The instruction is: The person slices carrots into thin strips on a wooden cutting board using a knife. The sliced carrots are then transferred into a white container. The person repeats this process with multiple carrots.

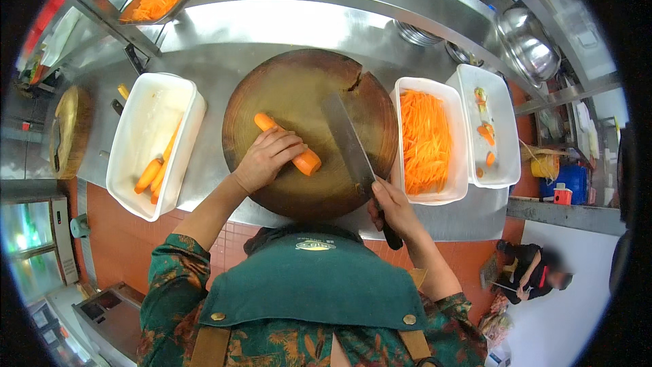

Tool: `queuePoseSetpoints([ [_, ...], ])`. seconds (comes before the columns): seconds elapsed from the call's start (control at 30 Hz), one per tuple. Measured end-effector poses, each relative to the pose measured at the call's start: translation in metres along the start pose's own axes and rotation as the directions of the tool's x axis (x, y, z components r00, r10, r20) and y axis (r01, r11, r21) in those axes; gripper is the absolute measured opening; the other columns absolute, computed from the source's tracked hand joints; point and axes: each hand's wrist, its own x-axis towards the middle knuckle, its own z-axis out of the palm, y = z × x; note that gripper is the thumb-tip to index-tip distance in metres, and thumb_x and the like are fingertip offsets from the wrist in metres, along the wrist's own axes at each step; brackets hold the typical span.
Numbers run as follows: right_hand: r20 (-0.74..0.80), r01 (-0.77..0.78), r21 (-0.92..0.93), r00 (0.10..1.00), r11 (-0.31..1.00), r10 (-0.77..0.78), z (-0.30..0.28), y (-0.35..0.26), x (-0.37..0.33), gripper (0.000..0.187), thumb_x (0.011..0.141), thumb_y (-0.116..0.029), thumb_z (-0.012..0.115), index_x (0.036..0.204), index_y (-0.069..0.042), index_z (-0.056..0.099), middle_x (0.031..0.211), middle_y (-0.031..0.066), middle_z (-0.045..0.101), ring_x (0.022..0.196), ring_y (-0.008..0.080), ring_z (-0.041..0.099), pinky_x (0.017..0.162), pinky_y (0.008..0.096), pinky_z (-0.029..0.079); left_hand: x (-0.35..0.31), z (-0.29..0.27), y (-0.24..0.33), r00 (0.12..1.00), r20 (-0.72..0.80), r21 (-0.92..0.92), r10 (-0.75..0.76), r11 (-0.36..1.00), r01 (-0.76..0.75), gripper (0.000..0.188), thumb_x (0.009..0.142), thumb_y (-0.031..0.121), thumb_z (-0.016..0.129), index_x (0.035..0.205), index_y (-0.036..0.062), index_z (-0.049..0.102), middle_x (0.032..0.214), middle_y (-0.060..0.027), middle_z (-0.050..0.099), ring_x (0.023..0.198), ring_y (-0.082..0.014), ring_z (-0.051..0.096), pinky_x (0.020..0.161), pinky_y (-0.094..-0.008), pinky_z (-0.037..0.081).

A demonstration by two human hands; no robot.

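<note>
Apron [316, 282] at six o'clock; carrot [307, 162] clasped by left hand [263, 162], knife [360, 161] by right hand [394, 211]; slicing seemingly readied, blade [348, 134] needed toward nine.

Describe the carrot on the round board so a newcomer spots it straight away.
Find the big round chopping board on the steel counter. On it, left of the broad knife, an orange carrot lies slantwise under the left hand. Unlike the loose carrots in the white tub farther left, this one shows a flat cut end.
</note>
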Motion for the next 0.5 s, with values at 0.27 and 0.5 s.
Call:
queuePoseSetpoints([
  [0.27, 0.111, -0.024, -0.329, 0.992, 0.944, 0.064, 0.023, -0.018, -0.008, 0.05, 0.108, -0.036, 0.044, 0.153, -0.012, 0.042, 0.063, 0.0094, 0.054, 0.054, 0.017, 0.055, 0.052, 0.0343, 0.047, -0.019, 0.0, 0.013, 0.992, -0.108, -0.083, -0.069, 0.995, 0.06, 0.044, 0.076, 0.019, 0.077, 0.118, 0.0147, 0.068, 0.119, -0.0067, 0.062, 0.116, -0.0296, 0.058, 0.1, -0.0447, 0.046],
  [0.5, 0.138, 0.2, -0.587, 0.98, 0.785, -0.146, 0.042, -0.02, 0.0, 0.049, 0.108, -0.029, 0.045, 0.151, -0.007, 0.042, 0.063, 0.0162, 0.053, 0.058, 0.0254, 0.055, 0.06, 0.0386, 0.047, -0.009, 0.006, 0.023, 0.983, -0.185, -0.129, 0.02, 0.991, -0.044, 0.034, 0.075, 0.015, 0.076, 0.109, 0.0149, 0.072, 0.113, -0.0045, 0.065, 0.108, -0.0263, 0.062, 0.09, -0.0403, 0.051],
])
